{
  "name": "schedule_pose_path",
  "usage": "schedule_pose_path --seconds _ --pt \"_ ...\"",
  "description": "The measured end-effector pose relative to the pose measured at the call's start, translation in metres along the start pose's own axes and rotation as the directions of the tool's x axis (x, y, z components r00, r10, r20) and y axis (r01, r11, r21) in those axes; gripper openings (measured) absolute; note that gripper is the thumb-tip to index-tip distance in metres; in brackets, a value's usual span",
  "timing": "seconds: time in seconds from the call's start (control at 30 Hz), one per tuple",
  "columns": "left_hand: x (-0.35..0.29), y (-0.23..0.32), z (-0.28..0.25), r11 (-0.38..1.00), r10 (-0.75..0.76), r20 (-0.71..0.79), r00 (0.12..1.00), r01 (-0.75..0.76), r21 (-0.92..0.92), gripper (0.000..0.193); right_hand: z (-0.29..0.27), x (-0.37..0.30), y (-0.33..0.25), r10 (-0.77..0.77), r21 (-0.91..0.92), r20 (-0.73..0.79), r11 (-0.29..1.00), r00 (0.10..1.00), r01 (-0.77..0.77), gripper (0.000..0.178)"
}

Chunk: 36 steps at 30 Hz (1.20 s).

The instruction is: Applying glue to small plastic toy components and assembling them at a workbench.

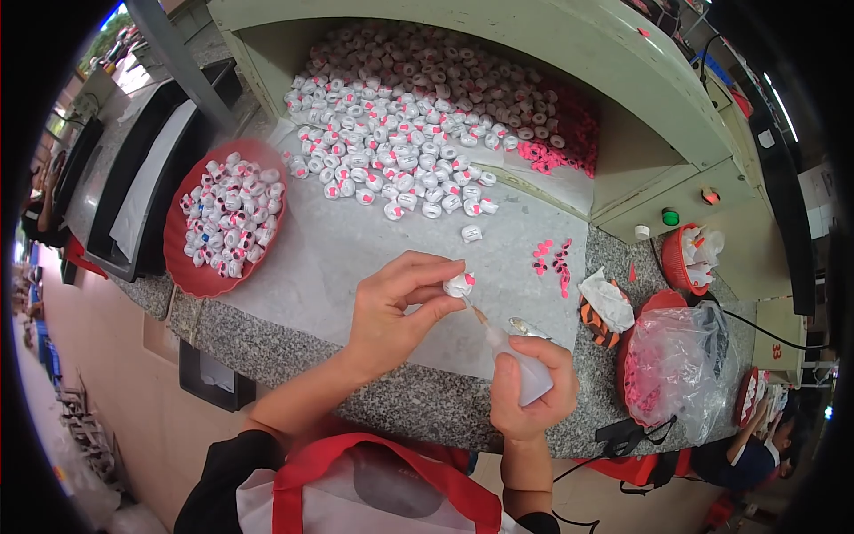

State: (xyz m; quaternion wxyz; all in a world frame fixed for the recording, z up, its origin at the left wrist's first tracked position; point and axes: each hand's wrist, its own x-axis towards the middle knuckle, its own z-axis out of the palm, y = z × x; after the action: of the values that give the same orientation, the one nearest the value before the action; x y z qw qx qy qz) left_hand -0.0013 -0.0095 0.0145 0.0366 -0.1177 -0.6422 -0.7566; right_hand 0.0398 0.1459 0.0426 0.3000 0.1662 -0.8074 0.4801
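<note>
My left hand (pixel 387 311) pinches a small rounded white piece (pixel 459 285) with a pink patch between thumb and fingertips. In my right hand (pixel 538 396) is a translucent squeeze bottle (pixel 532 381), tilted so its thin nozzle reaches the underside of that piece; whether they touch I cannot tell. One loose white piece (pixel 471 233) lies just beyond my left fingers. Farther back, a big heap of similar white pieces (pixel 405 151) spreads out from under a metal shelf. Small pink and black bits (pixel 560 264) lie on the white paper (pixel 311 267) at the right.
A red scalloped bowl (pixel 181 271) of white pieces stands at the left, near black trays (pixel 142 169). On the right are an orange-and-black striped item (pixel 598 325) under tissue, a clear plastic bag (pixel 703 356) over a red bowl, and a red basket (pixel 676 258). The metal shelf (pixel 623 98) overhangs the back.
</note>
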Motion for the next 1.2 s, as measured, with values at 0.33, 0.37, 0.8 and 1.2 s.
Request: schedule_pose_path --seconds 0.33,0.37,0.8,1.2 --pt "0.0034 0.0004 -0.0027 0.916 -0.287 0.067 0.956 0.294 -0.272 0.036 -0.0012 -0.0016 0.0025 -0.027 0.003 -0.015 1.000 1.000 0.027 0.023" --pt "0.0042 0.0003 -0.0029 0.912 -0.293 0.069 0.954 0.301 -0.280 0.037 -0.0016 -0.0012 0.0025 -0.032 -0.010 -0.006 0.999 0.999 0.032 0.023" --pt "0.0041 -0.0036 -0.0080 0.898 -0.296 0.052 0.954 0.297 -0.325 0.038 -0.0031 0.0003 0.0032 -0.025 -0.023 -0.010 0.999 1.000 0.025 0.022" --pt "0.0039 -0.0025 -0.0066 0.894 -0.277 0.099 0.956 0.294 -0.337 0.039 -0.0005 -0.0030 0.0000 0.077 0.047 -0.006 0.996 0.997 -0.077 0.020"
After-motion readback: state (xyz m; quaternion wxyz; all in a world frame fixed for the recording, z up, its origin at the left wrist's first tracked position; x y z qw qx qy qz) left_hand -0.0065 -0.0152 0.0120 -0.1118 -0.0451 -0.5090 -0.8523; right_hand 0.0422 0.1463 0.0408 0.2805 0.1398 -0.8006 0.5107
